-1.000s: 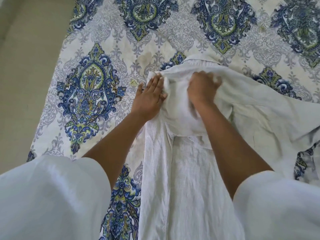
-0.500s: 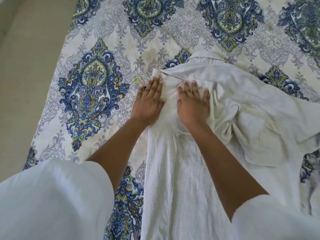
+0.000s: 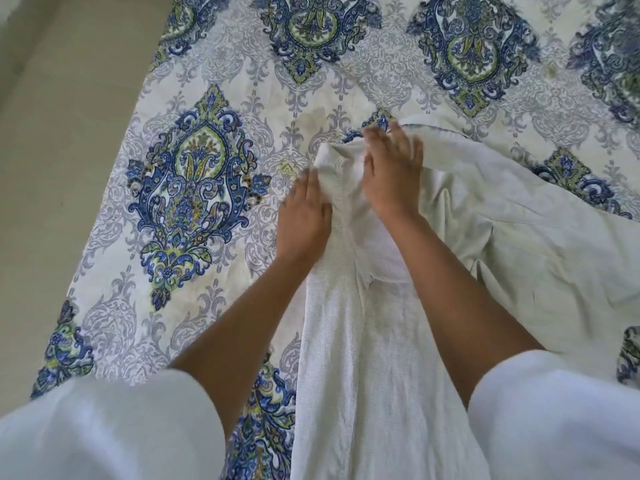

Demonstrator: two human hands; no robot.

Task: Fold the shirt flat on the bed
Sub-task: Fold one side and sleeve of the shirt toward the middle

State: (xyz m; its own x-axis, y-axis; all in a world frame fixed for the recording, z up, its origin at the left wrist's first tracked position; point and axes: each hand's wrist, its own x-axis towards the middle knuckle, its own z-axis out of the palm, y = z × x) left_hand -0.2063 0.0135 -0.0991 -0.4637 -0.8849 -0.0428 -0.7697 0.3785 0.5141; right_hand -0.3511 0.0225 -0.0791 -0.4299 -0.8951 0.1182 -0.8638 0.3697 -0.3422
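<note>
A white shirt (image 3: 374, 358) lies on the patterned bedspread (image 3: 194, 188), its left side folded inward into a long strip running toward me and its right part spread wrinkled to the right. My left hand (image 3: 306, 216) lies flat, fingers apart, on the shirt's left folded edge near the shoulder. My right hand (image 3: 393, 174) rests palm down with spread fingers on the folded sleeve area just below the collar (image 3: 433, 124). Neither hand grips cloth.
The bed's left edge runs diagonally at the left, with beige floor (image 3: 62, 133) beyond it. Bare bedspread stretches above the collar and to the left of the shirt. My white sleeves (image 3: 104, 431) fill the bottom corners.
My right hand slid up the shirt toward the collar, pressing flat. My left hand drifted slightly down and left along the folded edge. A second ago the right hand was bunched on cloth.
</note>
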